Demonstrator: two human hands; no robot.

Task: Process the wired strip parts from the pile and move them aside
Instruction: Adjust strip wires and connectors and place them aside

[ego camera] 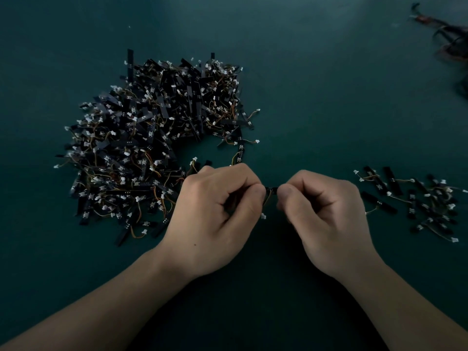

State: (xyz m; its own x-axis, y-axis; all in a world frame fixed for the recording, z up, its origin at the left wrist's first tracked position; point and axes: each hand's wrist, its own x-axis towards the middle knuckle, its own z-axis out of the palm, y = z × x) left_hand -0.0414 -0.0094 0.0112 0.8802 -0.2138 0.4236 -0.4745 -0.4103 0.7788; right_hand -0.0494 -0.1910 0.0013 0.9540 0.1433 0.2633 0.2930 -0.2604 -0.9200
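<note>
Holds one short black strip part [272, 190] btwn both hands, front centre over the dark green table [329, 97]. Pinches its left end w/ L hand [217, 211], fingers curled in tight, thumb against index; pinches its right end w/ R hand [326, 219], same curled grip. Shows only a small bit of strip in the gap btwn the two thumbs, rest hidden inside the fingers. Just below L thumb: thin wire hanging down, ending in a white connector [263, 216]. Left of & behind L hand: the big pile [157, 148] of black strips, orange/yellow wires, white plugs, all tangled, w/ a bare bay in its near right side; overlaps L knuckles at its near edge, contact not clear. From pile's right edge, one loose strip [240, 154] running toward L knuckles. Right of R hand, near but apart: smaller, looser batch [415, 201] of the same wired strips, spread flat. Far top right corner, well apart from everything: dark blurred tangle [450, 39], can't tell what.
</note>
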